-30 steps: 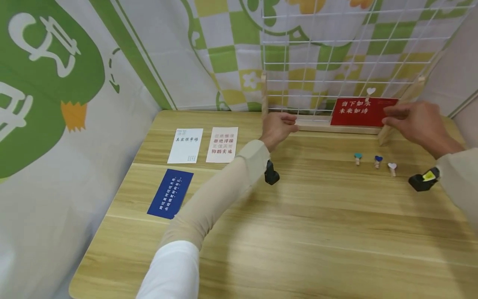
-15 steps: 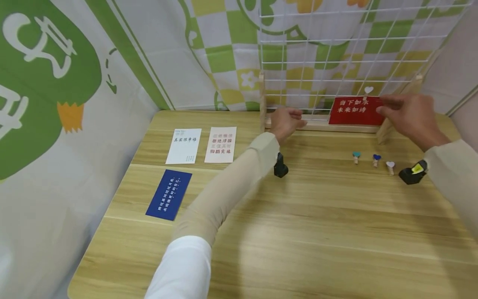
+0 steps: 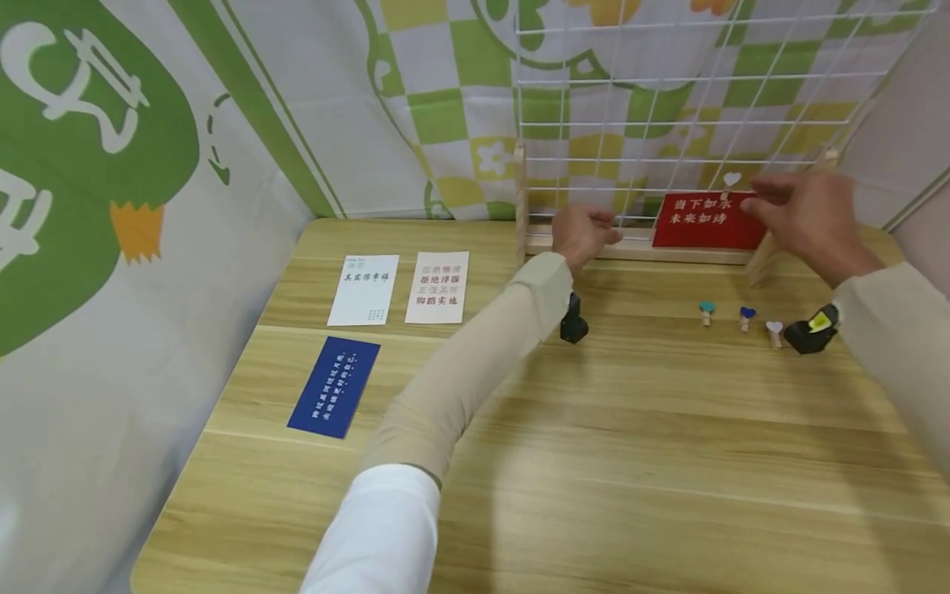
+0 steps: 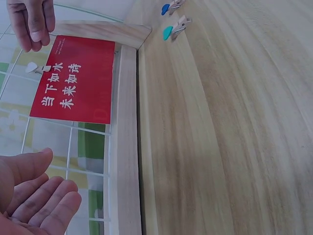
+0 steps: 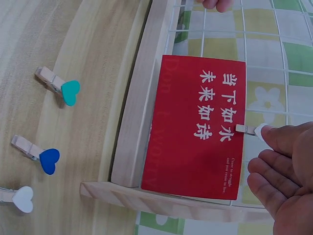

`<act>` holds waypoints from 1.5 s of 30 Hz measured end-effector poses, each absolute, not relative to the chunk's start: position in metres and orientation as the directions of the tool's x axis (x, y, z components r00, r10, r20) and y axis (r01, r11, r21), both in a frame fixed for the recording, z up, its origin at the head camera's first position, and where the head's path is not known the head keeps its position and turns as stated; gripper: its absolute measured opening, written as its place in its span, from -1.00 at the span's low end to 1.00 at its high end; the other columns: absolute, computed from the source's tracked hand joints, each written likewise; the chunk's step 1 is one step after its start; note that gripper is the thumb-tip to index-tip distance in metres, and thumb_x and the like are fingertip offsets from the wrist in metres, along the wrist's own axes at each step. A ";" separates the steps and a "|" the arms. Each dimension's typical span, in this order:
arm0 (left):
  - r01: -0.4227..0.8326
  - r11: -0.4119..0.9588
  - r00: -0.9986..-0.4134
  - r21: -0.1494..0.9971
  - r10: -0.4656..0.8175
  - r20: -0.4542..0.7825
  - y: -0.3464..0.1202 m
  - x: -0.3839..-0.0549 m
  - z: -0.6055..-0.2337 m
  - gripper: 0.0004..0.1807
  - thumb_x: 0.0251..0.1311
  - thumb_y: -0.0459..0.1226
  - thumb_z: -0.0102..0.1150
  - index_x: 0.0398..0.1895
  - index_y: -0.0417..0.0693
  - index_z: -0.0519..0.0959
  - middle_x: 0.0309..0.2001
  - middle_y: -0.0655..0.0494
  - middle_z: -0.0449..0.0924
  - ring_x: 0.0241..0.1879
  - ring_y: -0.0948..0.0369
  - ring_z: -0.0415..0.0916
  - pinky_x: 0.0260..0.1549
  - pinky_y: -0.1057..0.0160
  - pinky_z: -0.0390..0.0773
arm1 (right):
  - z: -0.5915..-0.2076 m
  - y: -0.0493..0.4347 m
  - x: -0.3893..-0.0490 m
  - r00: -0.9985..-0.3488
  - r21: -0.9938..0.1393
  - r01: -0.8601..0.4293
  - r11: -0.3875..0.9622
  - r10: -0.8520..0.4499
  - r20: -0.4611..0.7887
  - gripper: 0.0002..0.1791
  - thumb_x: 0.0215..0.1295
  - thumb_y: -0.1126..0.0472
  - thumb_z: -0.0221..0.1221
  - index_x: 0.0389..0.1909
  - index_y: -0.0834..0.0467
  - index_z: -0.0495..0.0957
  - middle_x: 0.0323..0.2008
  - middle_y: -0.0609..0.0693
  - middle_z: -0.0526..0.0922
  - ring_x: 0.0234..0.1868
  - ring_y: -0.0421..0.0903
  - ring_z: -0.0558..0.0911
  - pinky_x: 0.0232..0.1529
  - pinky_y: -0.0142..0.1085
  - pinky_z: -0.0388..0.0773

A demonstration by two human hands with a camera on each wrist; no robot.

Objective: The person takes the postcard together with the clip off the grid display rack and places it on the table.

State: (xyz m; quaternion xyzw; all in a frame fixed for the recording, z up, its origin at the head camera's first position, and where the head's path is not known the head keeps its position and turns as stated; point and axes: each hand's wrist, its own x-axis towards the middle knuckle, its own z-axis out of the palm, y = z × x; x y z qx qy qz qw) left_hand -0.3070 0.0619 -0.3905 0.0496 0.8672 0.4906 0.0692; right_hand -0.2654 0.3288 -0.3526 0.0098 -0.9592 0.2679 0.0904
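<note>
A red card with white lettering (image 3: 690, 221) hangs low on the white wire grid, held at its top edge by a clothespin with a white heart (image 3: 731, 179). My right hand (image 3: 812, 216) hovers by the card's right part with nothing in its fingers. In the right wrist view its thumb tip (image 5: 274, 138) overlaps the heart; the left wrist view shows a gap between hand and clothespin. To the card's left, my left hand (image 3: 582, 235) is in front of the grid's lower part, fingers relaxed and holding nothing (image 4: 49, 200).
The grid (image 3: 579, 160) stands in a wooden base (image 3: 631, 247) at the table's back. Three heart clothespins, teal (image 3: 707, 312), blue (image 3: 745, 318) and white (image 3: 774, 332), lie at front right. On the left lie a white card (image 3: 364, 290), a pinkish card (image 3: 437, 288) and a blue card (image 3: 334, 386).
My left hand has moved right along the base towards the red card. My right hand has shifted left and slightly up, nearer the clothespin. The card and clothespin stay on the grid.
</note>
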 end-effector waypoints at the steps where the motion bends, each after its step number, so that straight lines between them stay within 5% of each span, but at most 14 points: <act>1: 0.024 0.526 -0.986 0.850 0.152 -0.066 0.064 -0.308 -0.390 -0.67 0.11 -0.30 0.41 -0.02 -0.14 0.70 -0.08 0.06 0.75 -0.11 0.25 0.71 -0.26 0.55 0.58 | -0.351 0.329 -0.265 -0.983 -0.512 -0.070 0.856 0.028 0.182 -0.53 0.39 0.07 0.14 0.16 0.29 0.55 0.08 0.34 0.58 -0.48 -0.75 0.31 -0.54 -0.71 0.24; 2: 0.024 0.523 -0.987 0.852 0.149 -0.064 0.065 -0.309 -0.390 -0.67 0.10 -0.31 0.42 -0.03 -0.15 0.70 -0.08 0.06 0.76 -0.12 0.25 0.71 -0.27 0.55 0.58 | -0.350 0.329 -0.266 -0.983 -0.511 -0.068 0.857 0.030 0.182 -0.53 0.39 0.06 0.14 0.17 0.29 0.55 0.07 0.33 0.58 -0.51 -0.82 0.17 -0.55 -0.71 0.25; 13: -0.007 0.467 -0.991 0.884 0.115 -0.069 0.093 -0.311 -0.391 -0.69 0.02 -0.35 0.47 -0.11 -0.10 0.73 -0.14 0.09 0.77 -0.18 0.28 0.72 -0.35 0.58 0.55 | -0.345 0.328 -0.270 -0.976 -0.519 -0.061 0.852 0.059 0.211 -0.56 0.36 0.08 0.18 0.17 0.21 0.56 0.05 0.28 0.59 -0.52 -0.83 0.18 -0.44 -0.70 0.21; 25: -0.023 0.516 -0.995 0.856 0.073 -0.071 0.117 -0.311 -0.391 -0.74 0.08 -0.32 0.43 -0.11 -0.05 0.74 -0.20 0.15 0.78 -0.23 0.32 0.70 -0.40 0.57 0.53 | -0.343 0.322 -0.274 -0.968 -0.511 -0.100 0.854 0.035 0.248 -0.59 0.36 0.17 0.19 0.14 0.28 0.56 0.01 0.36 0.61 -0.61 -0.76 0.23 -0.68 -0.58 0.24; 33: -0.023 0.525 -0.995 0.851 0.067 -0.068 0.120 -0.314 -0.390 -0.74 0.11 -0.31 0.41 -0.10 0.00 0.73 -0.19 0.18 0.78 -0.25 0.33 0.69 -0.37 0.54 0.55 | -0.346 0.315 -0.279 -0.958 -0.495 -0.110 0.862 0.041 0.283 -0.63 0.32 0.19 0.22 0.06 0.31 0.61 -0.02 0.34 0.64 -0.57 -0.72 0.20 -0.55 -0.60 0.20; 36: -0.022 0.542 -0.996 0.840 0.060 -0.065 0.122 -0.315 -0.393 -0.75 0.10 -0.31 0.42 -0.11 0.02 0.74 -0.20 0.20 0.78 -0.26 0.35 0.69 -0.38 0.55 0.54 | -0.348 0.313 -0.280 -0.961 -0.505 -0.101 0.857 0.048 0.274 -0.63 0.31 0.19 0.23 0.06 0.31 0.61 0.02 0.34 0.63 -0.49 -0.56 0.39 -0.54 -0.62 0.23; 39: -0.013 0.540 -0.996 0.841 0.064 -0.057 0.124 -0.316 -0.395 -0.76 0.10 -0.31 0.42 -0.12 0.00 0.74 -0.21 0.19 0.78 -0.27 0.34 0.70 -0.38 0.55 0.54 | -0.350 0.313 -0.281 -0.960 -0.500 -0.089 0.862 0.059 0.273 -0.63 0.33 0.19 0.22 0.07 0.31 0.60 0.03 0.33 0.63 -0.30 -0.13 0.67 -0.48 -0.64 0.20; 41: -0.006 0.541 -0.996 0.841 0.067 -0.051 0.125 -0.317 -0.396 -0.77 0.10 -0.31 0.41 -0.13 0.00 0.74 -0.21 0.19 0.78 -0.27 0.34 0.70 -0.38 0.55 0.54 | -0.351 0.313 -0.282 -0.963 -0.504 -0.075 0.861 0.068 0.260 -0.62 0.34 0.18 0.21 0.09 0.31 0.59 0.05 0.33 0.62 -0.11 0.16 0.67 -0.47 -0.63 0.20; 43: -0.003 0.547 -0.997 0.837 0.068 -0.048 0.125 -0.318 -0.396 -0.78 0.11 -0.31 0.41 -0.14 0.01 0.75 -0.22 0.19 0.78 -0.28 0.34 0.70 -0.38 0.55 0.54 | -0.351 0.312 -0.283 -0.967 -0.508 -0.059 0.859 0.076 0.242 -0.61 0.36 0.17 0.19 0.12 0.30 0.58 0.06 0.32 0.61 -0.05 0.23 0.64 -0.50 -0.63 0.21; 45: 0.000 0.552 -0.996 0.834 0.072 -0.048 0.124 -0.319 -0.397 -0.79 0.11 -0.30 0.40 -0.15 0.01 0.75 -0.23 0.19 0.78 -0.28 0.34 0.70 -0.38 0.55 0.54 | -0.351 0.311 -0.284 -0.971 -0.517 -0.045 0.855 0.085 0.224 -0.60 0.36 0.16 0.19 0.13 0.29 0.58 0.07 0.31 0.61 -0.20 0.01 0.67 -0.55 -0.62 0.25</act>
